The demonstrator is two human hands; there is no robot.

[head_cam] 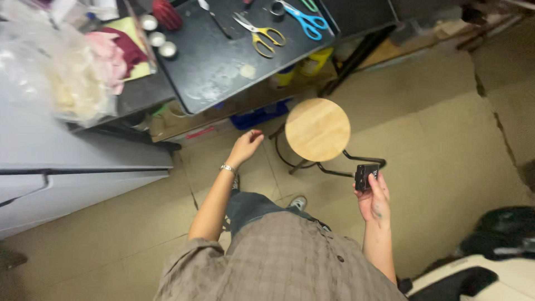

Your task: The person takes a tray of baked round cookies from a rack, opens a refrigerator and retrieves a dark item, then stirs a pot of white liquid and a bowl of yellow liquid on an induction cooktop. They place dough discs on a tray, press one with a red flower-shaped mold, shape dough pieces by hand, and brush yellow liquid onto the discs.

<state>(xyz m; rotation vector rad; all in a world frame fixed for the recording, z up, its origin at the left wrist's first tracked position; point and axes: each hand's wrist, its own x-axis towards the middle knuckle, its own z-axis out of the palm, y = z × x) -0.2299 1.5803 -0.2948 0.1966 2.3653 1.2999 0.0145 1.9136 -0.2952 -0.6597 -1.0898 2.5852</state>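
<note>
Small black device [365, 176] gripped in the raised right hand [373, 198], above the tiled floor [446, 139] beside a round wooden stool [317, 129]. Left hand [245, 147] loosely curled, empty, near the black table's [212, 67] front edge.

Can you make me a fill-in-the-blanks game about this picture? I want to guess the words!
1. The right hand holds a small ____ device.
2. The round stool has a seat made of ____.
3. On the dark table, the scissors nearest the stool have ____ handles.
4. The left hand wears a bracelet and holds ____.

Missing words: black; wood; yellow; nothing
</note>
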